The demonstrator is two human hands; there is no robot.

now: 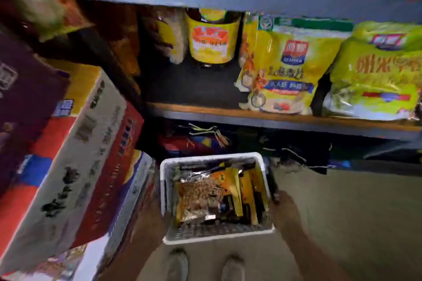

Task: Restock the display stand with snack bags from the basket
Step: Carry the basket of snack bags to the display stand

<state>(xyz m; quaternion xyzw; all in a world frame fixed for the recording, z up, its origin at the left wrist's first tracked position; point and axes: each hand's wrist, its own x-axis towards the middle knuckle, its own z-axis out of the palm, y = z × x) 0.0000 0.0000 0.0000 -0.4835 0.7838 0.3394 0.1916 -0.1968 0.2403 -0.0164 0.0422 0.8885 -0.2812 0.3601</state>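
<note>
Both hands, left hand (163, 219) and right hand (279, 203), grip the basket (219, 236) sides, fingers clasped on its rim; snack bags (201, 196) remain inside, shelf (194, 89) gap unfilled

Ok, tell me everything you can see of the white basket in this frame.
The white basket is a rectangular plastic crate with perforated, lattice-like walls and a smooth rim. It sits level, held above the floor in front of the shelving, with the left hand at its left side and the right hand at its right side. Inside lie orange-yellow snack bags, some flat, some on edge. The picture is blurred, so labels are unreadable.
</note>
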